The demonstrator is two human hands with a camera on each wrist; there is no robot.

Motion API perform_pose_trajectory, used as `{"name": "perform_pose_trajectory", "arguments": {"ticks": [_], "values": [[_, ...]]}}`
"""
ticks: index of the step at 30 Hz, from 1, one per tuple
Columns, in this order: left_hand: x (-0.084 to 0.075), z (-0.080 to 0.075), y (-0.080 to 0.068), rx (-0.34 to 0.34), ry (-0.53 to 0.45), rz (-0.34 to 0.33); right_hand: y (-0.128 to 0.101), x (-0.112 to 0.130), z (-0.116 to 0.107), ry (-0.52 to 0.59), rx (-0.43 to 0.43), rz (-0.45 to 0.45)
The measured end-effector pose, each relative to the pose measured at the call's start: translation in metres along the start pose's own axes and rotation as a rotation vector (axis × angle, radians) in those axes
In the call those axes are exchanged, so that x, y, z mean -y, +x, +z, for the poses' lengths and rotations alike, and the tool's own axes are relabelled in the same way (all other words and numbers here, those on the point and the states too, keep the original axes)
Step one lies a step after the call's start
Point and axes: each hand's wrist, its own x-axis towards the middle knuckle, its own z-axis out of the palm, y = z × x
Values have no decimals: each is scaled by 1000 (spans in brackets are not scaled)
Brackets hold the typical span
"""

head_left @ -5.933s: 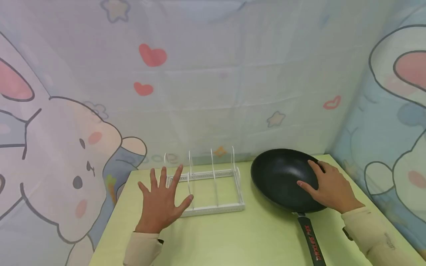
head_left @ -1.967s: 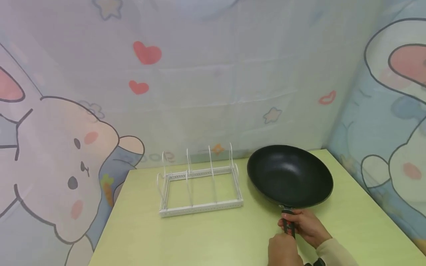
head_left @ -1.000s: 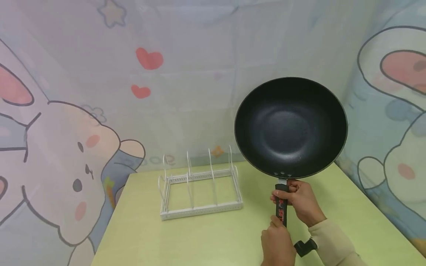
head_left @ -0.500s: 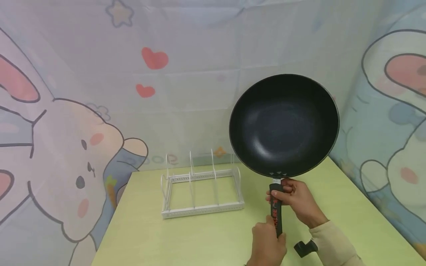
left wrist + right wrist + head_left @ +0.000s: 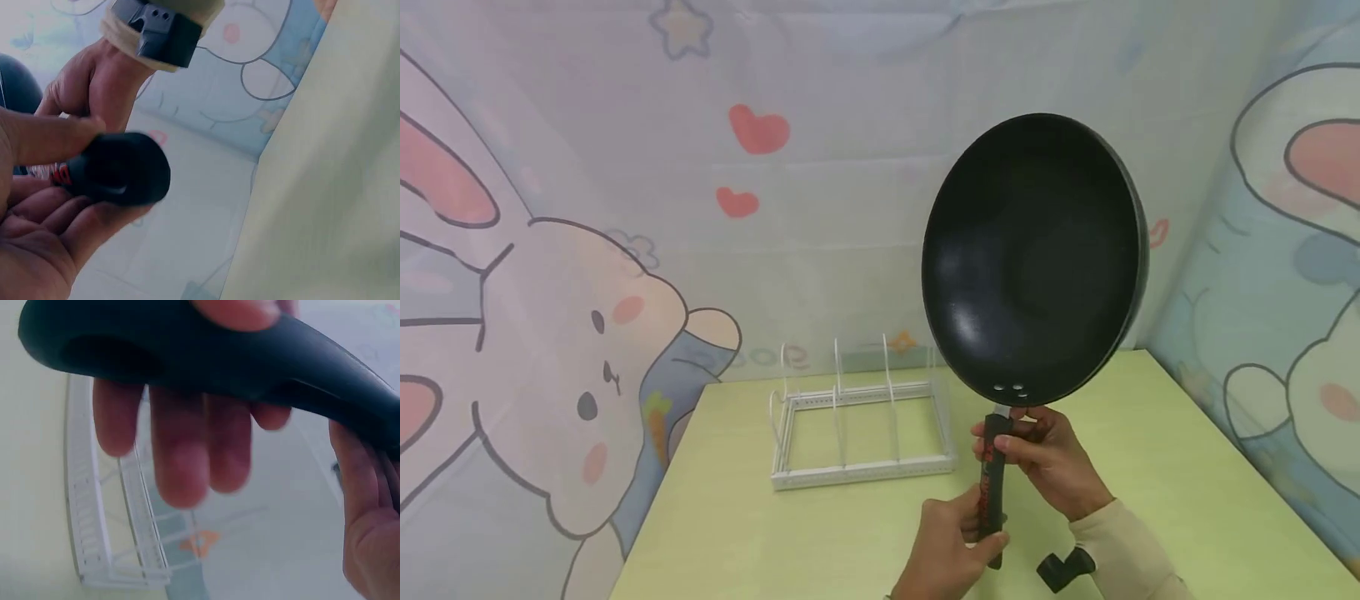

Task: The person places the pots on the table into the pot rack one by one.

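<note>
Head view alone shows the pan (image 5: 1033,258) raised above the worktop (image 5: 1150,467), bowl up, handle (image 5: 992,475) down, near vertical. Left hand (image 5: 947,554) and right hand (image 5: 1048,458) both clasp the handle; rack (image 5: 861,417) beside.

Frying pan (image 5: 1033,258): off table (image 5: 1150,467), now raised upright by handle (image 5: 992,479), bowl turned toward 9 o'clock, higher than half second back.
Right hand (image 5: 1048,458): moved from pan rim to upper handle, gripping just below bowl.
Left hand (image 5: 943,554): left spot by white rack (image 5: 861,417), now gripping handle's lower end at 6 o'clock.
</note>
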Motion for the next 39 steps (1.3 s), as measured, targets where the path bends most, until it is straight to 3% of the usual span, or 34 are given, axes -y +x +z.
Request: {"name": "perform_pose_trajectory", "arguments": {"ticks": [6, 20, 39], "values": [[7, -18, -10, 53, -109, 14, 3, -8, 23, 30, -49, -5], [26, -55, -36, 103, -372, -146, 25, -42, 59, -92, -248, 203], [50, -64, -56, 106, -499, -228, 28, -74, 73, -147, -272, 295]]}}
